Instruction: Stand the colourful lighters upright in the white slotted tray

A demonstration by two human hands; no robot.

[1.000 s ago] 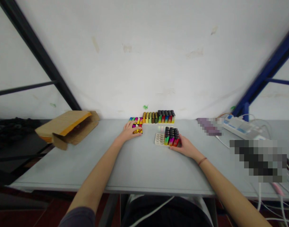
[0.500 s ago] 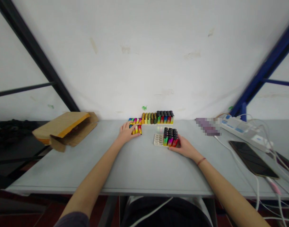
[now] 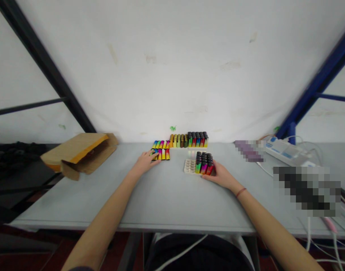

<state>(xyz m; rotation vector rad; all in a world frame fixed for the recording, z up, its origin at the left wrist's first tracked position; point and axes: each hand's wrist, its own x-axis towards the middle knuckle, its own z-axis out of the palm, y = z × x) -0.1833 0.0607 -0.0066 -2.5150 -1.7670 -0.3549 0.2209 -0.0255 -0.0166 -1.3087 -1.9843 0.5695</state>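
Observation:
Two rows of colourful lighters (image 3: 163, 154) lie flat on the table. My left hand (image 3: 145, 162) is at the left end of the nearer row, its fingertips over the end lighters and its thumb apart. To the right, a white tray (image 3: 189, 166) has bare round slots on its left side and black-topped lighters (image 3: 203, 163) standing upright on its right. My right hand (image 3: 222, 176) grips the right end of this tray, thumb along the front; its other fingers are partly hidden behind the lighters.
Against the wall stand a block of yellow and dark lighters (image 3: 178, 140) and another tray of black-topped lighters (image 3: 197, 139). An open cardboard package (image 3: 79, 152) lies left. A power strip (image 3: 288, 150) and white cables (image 3: 309, 233) are on the right.
My left hand has drawn back to the left, uncovering more of the lying lighters. My right hand and the tray stay in place.

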